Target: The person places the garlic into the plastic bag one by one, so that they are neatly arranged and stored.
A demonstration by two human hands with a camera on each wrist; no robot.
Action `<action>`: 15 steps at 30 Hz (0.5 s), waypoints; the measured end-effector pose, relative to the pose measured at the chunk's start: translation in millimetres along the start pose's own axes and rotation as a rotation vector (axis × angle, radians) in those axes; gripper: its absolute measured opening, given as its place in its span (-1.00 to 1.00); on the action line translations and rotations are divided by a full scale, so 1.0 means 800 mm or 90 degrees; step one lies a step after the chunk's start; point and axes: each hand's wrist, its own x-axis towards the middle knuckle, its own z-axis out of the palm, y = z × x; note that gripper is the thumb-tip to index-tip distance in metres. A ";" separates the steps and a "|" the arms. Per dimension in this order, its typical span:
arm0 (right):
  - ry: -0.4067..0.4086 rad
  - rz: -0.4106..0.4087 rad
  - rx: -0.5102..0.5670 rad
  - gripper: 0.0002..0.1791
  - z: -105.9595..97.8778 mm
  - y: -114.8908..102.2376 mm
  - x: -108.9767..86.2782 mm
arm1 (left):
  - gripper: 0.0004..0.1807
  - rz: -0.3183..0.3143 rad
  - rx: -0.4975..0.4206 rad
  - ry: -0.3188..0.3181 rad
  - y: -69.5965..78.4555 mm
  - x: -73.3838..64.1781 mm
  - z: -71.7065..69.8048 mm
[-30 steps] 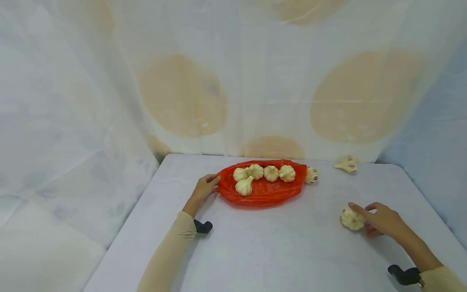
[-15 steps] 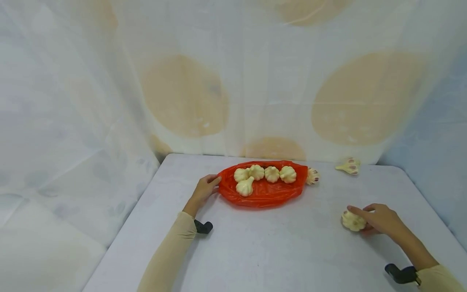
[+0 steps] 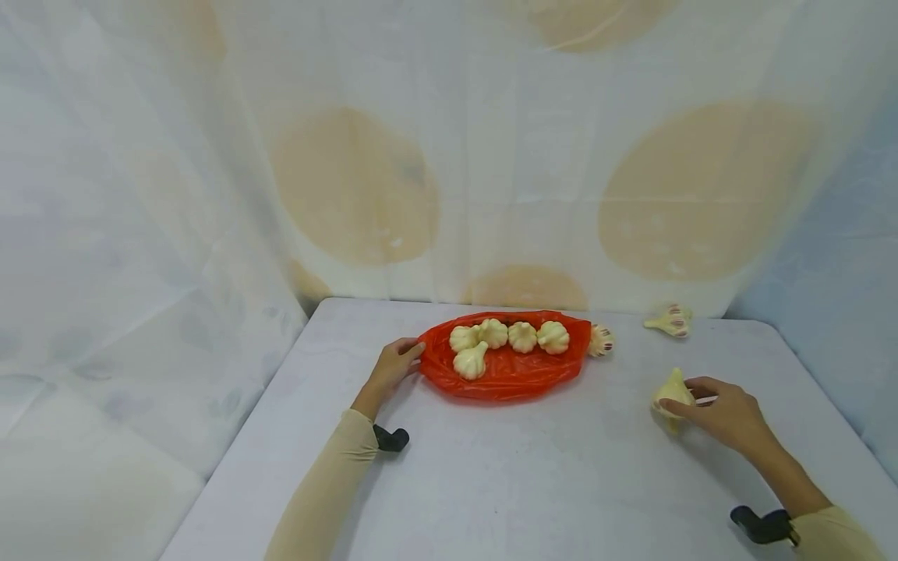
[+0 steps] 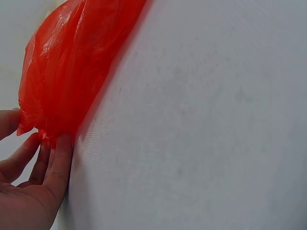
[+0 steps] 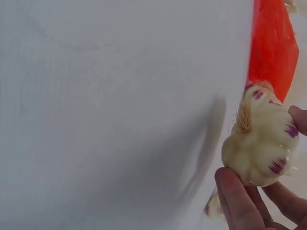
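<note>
At the left end of a red plastic bag (image 3: 512,382), my left hand (image 3: 396,365) pinches the bag's edge; the left wrist view shows the thumb and fingers at the gathered red plastic (image 4: 67,81). Several pale garlic bulbs (image 3: 522,336) lie in the bag's wide mouth. On the right, my right hand (image 3: 730,413) holds a garlic bulb (image 3: 672,396) between thumb and fingers, its stem pointing up and away. In the right wrist view this garlic bulb (image 5: 261,143) shows its root tuft and purple streaks, with a shadow on the table below.
Just right of the bag, partly behind its edge, lies a purple-streaked garlic bulb (image 3: 600,340). Another garlic bulb (image 3: 675,320) lies near the far right edge of the white table (image 3: 547,483). A patterned cloth (image 3: 519,171) hangs behind the table.
My right hand has gripped the garlic bulb, lifted it off the table and turned it so its stem points up. My left hand stays at the bag.
</note>
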 end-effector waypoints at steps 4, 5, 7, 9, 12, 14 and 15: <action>0.044 -0.053 0.002 -0.04 0.009 0.000 0.003 | -0.62 -0.003 0.005 0.003 -0.001 0.000 0.000; 0.049 -0.066 0.001 -0.05 0.011 0.001 0.003 | -0.62 -0.004 0.006 0.005 -0.001 0.000 0.000; 0.052 -0.088 -0.001 -0.06 0.014 0.002 0.005 | -0.63 -0.001 0.002 0.003 -0.001 0.000 0.000; 0.048 -0.106 -0.002 -0.08 0.016 0.004 0.006 | -0.63 0.005 -0.004 0.000 -0.001 0.000 0.000; 0.051 -0.126 -0.008 -0.09 0.018 0.007 0.007 | -0.63 0.016 -0.015 -0.007 0.000 0.000 0.001; 0.060 -0.136 -0.012 -0.10 0.019 0.009 0.008 | -0.63 0.018 -0.020 -0.009 0.000 0.001 0.001; 0.066 -0.141 -0.015 -0.09 0.019 0.009 0.008 | -0.63 0.019 -0.023 -0.009 -0.001 0.001 0.001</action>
